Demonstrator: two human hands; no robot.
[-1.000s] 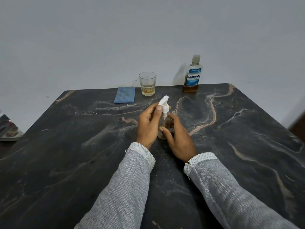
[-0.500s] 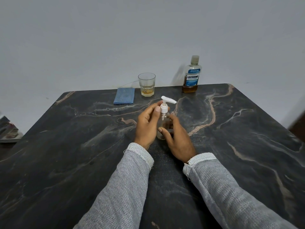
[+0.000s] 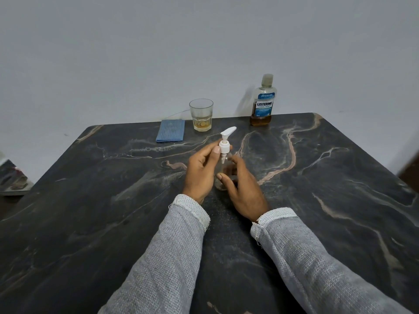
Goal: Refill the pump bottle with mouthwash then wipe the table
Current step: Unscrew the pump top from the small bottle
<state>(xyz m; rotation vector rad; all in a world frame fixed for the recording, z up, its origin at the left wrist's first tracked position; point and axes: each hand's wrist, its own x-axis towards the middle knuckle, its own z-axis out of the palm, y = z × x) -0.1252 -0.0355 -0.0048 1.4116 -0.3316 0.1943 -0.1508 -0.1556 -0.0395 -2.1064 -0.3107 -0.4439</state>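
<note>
The pump bottle (image 3: 223, 172) stands upright on the desk (image 3: 90, 211), near its middle, directly in front of the person and between the two hands. Its long axis is vertical, so the pump head (image 3: 227, 135) must come off straight upward along this axis. The white collar of the pump seems already lifted a little above the neck, with the thin stem showing below it, but the clear glass makes this hard to judge.

The left hand (image 3: 200, 172) is on the left side of the bottle. Its thumb and fingertips are closed around the white collar, and the wrist is raised, so this hand is the one placed to turn and lift the pump. The right hand (image 3: 242, 186) is lower, on the right side. Its thumb and fingers curl around the body of the bottle and hold it steady on the desk.

My judgement is that the step in hand is to remove the pump, and the refill has not begun, because the bottle looks empty.

The mouthwash (image 3: 263, 103) stands at the far edge, to the right, with its cap on. It is well apart from both hands, but the right hand is nearer to it. The glass (image 3: 201, 115) with a little amber liquid and the blue cloth (image 3: 170, 133) lie at the far edge, more to the left.
</note>
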